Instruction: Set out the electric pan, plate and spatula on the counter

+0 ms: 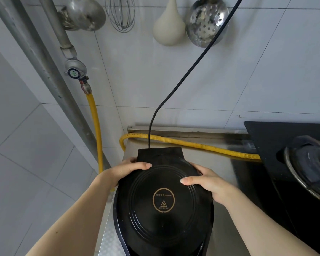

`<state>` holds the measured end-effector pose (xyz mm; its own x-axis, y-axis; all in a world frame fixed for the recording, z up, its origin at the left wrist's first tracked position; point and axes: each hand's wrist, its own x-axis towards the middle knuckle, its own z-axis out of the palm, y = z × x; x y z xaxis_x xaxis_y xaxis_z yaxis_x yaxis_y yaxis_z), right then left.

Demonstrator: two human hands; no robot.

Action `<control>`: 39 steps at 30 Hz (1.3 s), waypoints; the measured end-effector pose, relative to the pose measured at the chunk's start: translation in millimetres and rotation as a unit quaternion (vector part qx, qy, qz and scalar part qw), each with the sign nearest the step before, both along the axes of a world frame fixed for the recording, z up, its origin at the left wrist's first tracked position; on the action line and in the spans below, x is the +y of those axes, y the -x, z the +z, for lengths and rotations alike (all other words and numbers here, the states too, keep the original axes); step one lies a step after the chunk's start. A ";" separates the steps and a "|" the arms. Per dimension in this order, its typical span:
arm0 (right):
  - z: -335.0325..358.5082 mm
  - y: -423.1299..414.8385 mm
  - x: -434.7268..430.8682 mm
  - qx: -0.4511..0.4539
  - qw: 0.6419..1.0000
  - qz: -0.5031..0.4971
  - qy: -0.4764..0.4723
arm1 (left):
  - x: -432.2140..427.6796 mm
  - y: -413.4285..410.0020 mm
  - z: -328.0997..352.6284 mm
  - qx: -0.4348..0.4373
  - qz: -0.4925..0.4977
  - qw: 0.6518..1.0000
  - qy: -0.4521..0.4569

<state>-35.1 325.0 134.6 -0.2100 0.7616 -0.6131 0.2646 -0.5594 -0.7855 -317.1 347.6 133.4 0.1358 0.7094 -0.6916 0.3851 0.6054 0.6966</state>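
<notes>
Black electric pan on steel counter, near left end, cord running up far wall. Held w/ both hands: left hand & right hand, fingers wrapped on lid edges. Prob. step 1, positioning pan. Next: let go, fetch plate & spatula, neither in view.

Above my counter hang a ladle, whisk and skimmer; a yellow hose runs to the stove.

Both hands grip electric pan lid on counter.
</notes>
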 end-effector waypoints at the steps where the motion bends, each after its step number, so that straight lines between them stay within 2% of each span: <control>1: 0.0 1.3 -1.3 0.002 1.000 -0.009 -0.004 | -0.2 0.1 -1.1 -0.002 0.004 1.000 0.005; 10: 0.8 7.4 1.2 0.005 1.000 -0.020 -0.014 | 16.8 -3.5 -2.5 0.014 -0.016 0.999 0.048; 15: 0.0 4.8 5.9 -0.008 0.999 -0.047 0.001 | 28.0 -14.2 -8.3 0.053 0.024 0.998 0.035; 24: -8.1 8.8 10.8 -0.017 0.996 -0.083 0.024 | 45.5 -25.5 -13.6 0.121 0.048 0.987 -0.098; 28: -13.4 9.7 9.4 -0.025 0.995 -0.091 0.026 | 38.7 -25.1 -10.6 0.146 0.044 0.982 -0.110; 34: -6.2 11.8 5.4 -0.038 0.995 -0.092 0.033 | 7.9 -18.9 -4.1 0.134 0.070 0.978 -0.146; 39: -1.0 14.4 -4.1 -0.048 0.993 -0.095 0.048 | -29.3 -11.7 1.9 0.119 0.107 0.977 -0.140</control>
